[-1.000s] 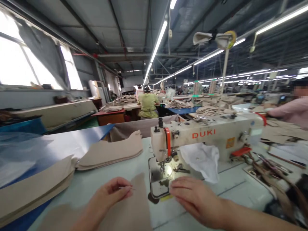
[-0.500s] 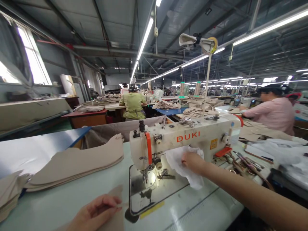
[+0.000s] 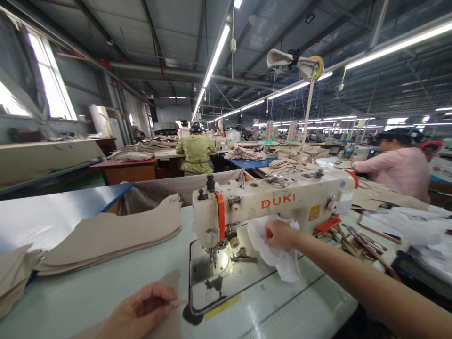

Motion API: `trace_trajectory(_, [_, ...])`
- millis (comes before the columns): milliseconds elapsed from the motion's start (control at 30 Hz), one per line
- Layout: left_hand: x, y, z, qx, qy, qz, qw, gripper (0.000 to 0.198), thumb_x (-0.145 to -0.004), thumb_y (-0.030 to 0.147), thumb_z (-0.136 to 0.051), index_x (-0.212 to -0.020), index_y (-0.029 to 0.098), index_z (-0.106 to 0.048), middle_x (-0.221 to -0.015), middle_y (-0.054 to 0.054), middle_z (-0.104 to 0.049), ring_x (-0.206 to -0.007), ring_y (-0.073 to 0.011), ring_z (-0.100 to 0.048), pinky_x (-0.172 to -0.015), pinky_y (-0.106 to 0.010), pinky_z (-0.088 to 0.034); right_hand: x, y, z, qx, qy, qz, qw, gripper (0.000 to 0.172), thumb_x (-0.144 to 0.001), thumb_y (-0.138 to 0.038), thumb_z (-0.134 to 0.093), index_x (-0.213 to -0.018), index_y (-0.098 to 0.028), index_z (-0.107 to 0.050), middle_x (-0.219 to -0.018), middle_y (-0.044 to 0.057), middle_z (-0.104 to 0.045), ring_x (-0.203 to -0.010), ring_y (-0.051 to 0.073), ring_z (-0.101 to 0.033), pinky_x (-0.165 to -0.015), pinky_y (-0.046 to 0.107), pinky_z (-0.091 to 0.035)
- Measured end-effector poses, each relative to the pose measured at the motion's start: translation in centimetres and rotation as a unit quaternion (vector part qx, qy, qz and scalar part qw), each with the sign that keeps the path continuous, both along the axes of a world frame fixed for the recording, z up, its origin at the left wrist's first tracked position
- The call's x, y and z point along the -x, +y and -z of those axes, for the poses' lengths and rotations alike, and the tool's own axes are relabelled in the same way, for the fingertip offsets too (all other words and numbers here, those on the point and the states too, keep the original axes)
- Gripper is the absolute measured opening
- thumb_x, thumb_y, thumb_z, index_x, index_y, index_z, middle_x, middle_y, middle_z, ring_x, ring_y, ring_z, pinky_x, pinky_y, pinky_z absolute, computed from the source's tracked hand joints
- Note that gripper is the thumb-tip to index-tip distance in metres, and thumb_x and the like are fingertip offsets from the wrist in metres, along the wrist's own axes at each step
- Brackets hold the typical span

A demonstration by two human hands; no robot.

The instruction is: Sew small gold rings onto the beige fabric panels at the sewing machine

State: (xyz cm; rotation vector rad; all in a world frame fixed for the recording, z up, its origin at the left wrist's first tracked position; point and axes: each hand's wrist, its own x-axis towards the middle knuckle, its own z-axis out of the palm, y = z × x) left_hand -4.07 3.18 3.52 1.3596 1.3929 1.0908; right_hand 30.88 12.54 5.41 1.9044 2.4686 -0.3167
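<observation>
My right hand [image 3: 282, 234] is closed on a thin white cloth [image 3: 259, 238], under the arm of the sewing machine [image 3: 247, 200]. The cloth hangs in loose folds over the metal bed plate [image 3: 226, 282] and the table just in front. Near the table's front edge, my left hand [image 3: 146, 306] pinches a beige fabric piece [image 3: 173, 282], with a thin pale end poking out past the fingertips. Most of that piece is hidden by the hand. To the left of the machine's needle area, a stack of cut beige panels [image 3: 116, 238] lies flat.
Scissors and straps [image 3: 363, 245] lie right of the machine. White sheeting [image 3: 413, 223] is heaped at the far right. Another beige stack [image 3: 12, 278] sits at the left edge. A person in pink [image 3: 395, 165] and one in green [image 3: 197, 153] work at other tables.
My right hand and the white cloth have shifted very slightly, and the cloth's lower edge hangs a little lower. My left hand stays in nearly the same place.
</observation>
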Motion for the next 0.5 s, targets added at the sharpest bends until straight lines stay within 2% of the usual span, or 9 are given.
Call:
trace_trajectory(100, [0.8,0.3,1.0,0.011,-0.006,0.045,0.999,0.030,-0.042,0.044,-0.083,-0.056,0.021,-0.070,-0.065,-0.002,-0.069,-0.071,-0.0214,-0.064,-0.069,-0.025,-0.052,-0.2,0.1,-0.1,0.011,0.046,0.006,0.999,0.024,-0.090,-0.030,-0.055,-0.109,-0.014,-0.057,-0.109,0.007,-0.058,-0.093,0.020,-0.059,-0.080,0.040,-0.050])
trace_trajectory(267, [1.1,0.5,1.6,0.002,-0.002,0.046,0.999,0.025,-0.046,0.038,-0.083,-0.059,0.021,-0.070,-0.067,-0.002,-0.068,-0.074,-0.0229,-0.065,-0.072,-0.028,-0.052,-1.1,0.1,0.1,0.006,0.168,0.016,0.986,0.017,-0.089,-0.028,-0.056,-0.097,-0.013,-0.060,-0.097,0.005,-0.062,-0.084,0.017,-0.060,-0.075,0.035,-0.051])
trace_trajectory(400, [1.3,0.9,1.8,0.005,-0.001,0.054,0.999,0.026,-0.046,0.040,-0.083,-0.058,0.021,-0.070,-0.067,-0.002,-0.068,-0.075,-0.0240,-0.065,-0.075,-0.030,-0.052,-1.6,-0.7,0.0,-0.004,0.296,0.019,0.955,0.011,-0.080,-0.024,-0.064,-0.074,-0.015,-0.062,-0.074,0.002,-0.065,-0.072,0.015,-0.060,-0.068,0.028,-0.048])
trace_trajectory(500, [1.5,1.1,1.8,0.008,0.004,0.063,0.998,0.025,-0.047,0.041,-0.082,-0.059,0.021,-0.070,-0.068,-0.002,-0.069,-0.074,-0.0239,-0.064,-0.074,-0.029,-0.052,-1.5,-2.1,-0.5,0.008,0.380,0.005,0.925,0.019,-0.075,-0.034,-0.067,-0.075,-0.016,-0.064,-0.071,0.001,-0.066,-0.070,0.015,-0.061,-0.066,0.027,-0.047])
